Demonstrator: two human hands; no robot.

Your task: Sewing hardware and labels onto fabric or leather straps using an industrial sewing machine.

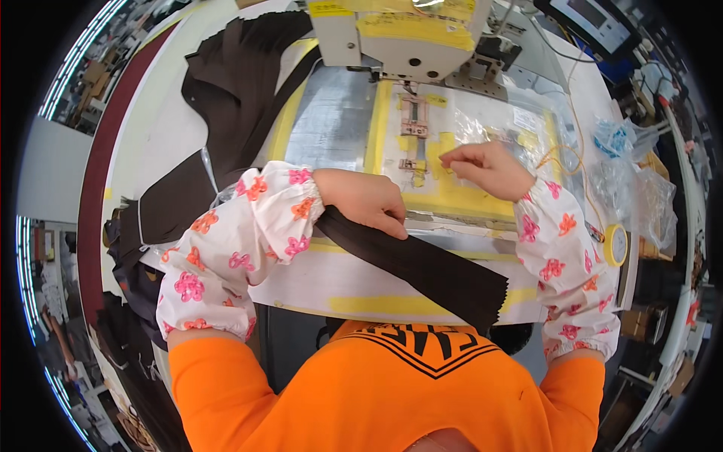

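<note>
My left hand (365, 202) is closed on a dark brown fabric strip (433, 267), its fingers curled over the strip's upper end. From there the strip runs down to the right across the table's front edge, ending in a zigzag-cut edge. To the right, my right hand (489, 167) hovers over the yellow-taped machine bed (452, 192), thumb and fingers drawn together. Whatever they pinch, if anything, is too small to make out. Just left of its fingertips lies a small pink-edged clamp frame (414, 119), under the white sewing machine head (410, 45).
Stacked brown fabric pieces (237, 83) spread over the table's left side, with a tied bundle (177, 200) nearer me. A metal plate (331, 117) lies left of the clamp. At right are a yellow tape roll (615, 245), clear plastic bags (644, 196) and a control screen (591, 22).
</note>
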